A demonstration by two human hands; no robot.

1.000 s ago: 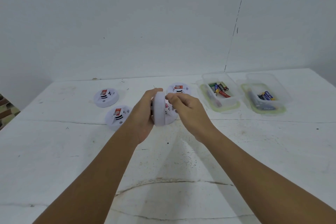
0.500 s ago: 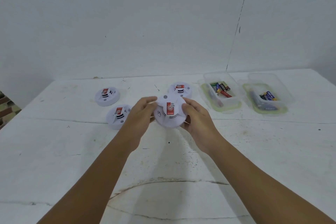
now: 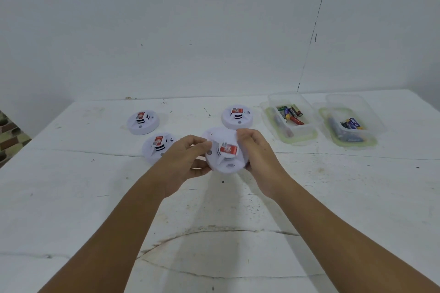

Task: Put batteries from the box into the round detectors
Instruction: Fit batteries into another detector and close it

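Note:
A round white detector point(image 3: 225, 152) with a red label faces up between both hands above the white table point(image 3: 333, 197). My left hand point(image 3: 185, 162) grips its left rim, fingers curled round the edge. My right hand point(image 3: 256, 150) grips the right rim. Three more round detectors lie on the table: one at the far left point(image 3: 142, 122), one just left of my left hand point(image 3: 158, 146), one behind the held one point(image 3: 237, 116). A clear box point(image 3: 289, 116) at the right holds several batteries point(image 3: 291, 113).
A second clear box point(image 3: 350, 121) with dark batteries sits to the right of the first. A white wall rises right behind the table. The table's left edge runs diagonally at the far left, with a patterned floor beyond it.
The held detector turned from edge-on to label-side up and tilted toward me. Both hands shifted from pinching it upright to gripping its opposite rims.

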